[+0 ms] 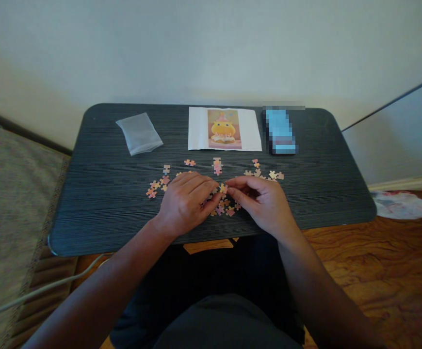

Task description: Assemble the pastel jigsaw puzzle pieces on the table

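Between my two hands a small yellow jigsaw puzzle piece [223, 188] is held at the fingertips, just above the table. My left hand [187, 198] comes from the left, its thumb and forefinger closed at the piece's left edge. From the other side, my right hand [264, 198] pinches the piece's right edge with thumb and forefinger. Pink and orange puzzle pieces [230, 211] lie loose below and partly behind the fingers. Two or so joined pink pieces [217, 166] lie just beyond the hands. More pieces are scattered left [153, 189] and right [272, 175].
On the dark striped table [98, 194], a printed picture sheet [198, 128] of a yellow figure lies at the back. A clear plastic bag [140, 133] is at back left, a blurred phone-like device [281, 131] at back right. A wall stands behind; a pale cable [51, 292] runs lower left.
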`<state>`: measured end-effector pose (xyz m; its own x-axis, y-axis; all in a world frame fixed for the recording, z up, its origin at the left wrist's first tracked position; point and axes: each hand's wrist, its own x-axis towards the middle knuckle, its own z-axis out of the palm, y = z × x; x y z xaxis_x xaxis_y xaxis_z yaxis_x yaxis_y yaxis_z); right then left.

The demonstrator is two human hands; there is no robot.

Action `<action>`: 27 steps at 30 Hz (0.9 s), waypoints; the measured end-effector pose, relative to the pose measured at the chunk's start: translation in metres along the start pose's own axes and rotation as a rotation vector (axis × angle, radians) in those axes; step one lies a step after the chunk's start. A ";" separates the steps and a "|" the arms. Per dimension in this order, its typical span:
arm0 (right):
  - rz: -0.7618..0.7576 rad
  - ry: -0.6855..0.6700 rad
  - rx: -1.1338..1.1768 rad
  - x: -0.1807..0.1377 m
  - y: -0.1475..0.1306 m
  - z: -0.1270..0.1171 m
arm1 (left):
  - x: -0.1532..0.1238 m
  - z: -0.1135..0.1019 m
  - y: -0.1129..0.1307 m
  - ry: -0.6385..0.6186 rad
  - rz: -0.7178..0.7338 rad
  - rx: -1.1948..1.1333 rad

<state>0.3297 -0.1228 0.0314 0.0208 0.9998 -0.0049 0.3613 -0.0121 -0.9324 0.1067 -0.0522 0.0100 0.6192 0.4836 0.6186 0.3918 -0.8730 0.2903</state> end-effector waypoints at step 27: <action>-0.215 0.090 -0.484 0.011 0.004 -0.036 | 0.004 0.003 -0.003 -0.124 -0.200 0.037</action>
<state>0.3648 -0.1122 0.0409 -0.0290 0.9755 0.2182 0.7541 0.1646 -0.6358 0.1099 -0.0473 0.0097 0.6047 0.6526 0.4565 0.5381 -0.7574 0.3700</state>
